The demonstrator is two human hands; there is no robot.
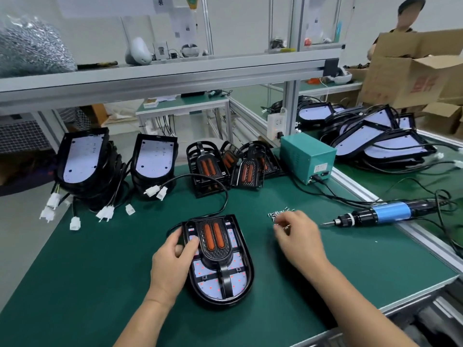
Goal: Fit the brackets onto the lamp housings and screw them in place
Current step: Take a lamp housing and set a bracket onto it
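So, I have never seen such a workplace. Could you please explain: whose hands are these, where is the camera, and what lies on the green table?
There is no machine here: a person works with bare hands, and the one picture comes from a camera worn on the head, looking down. The left hand grips the rim of a lamp housing lying on the green table; a black bracket with two orange strips sits in it. The right hand appears to pinch a few small screws from a loose pile. The electric screwdriver lies unheld to the right, and a teal box stands behind it. Further back stand stacks of housings and spare brackets.
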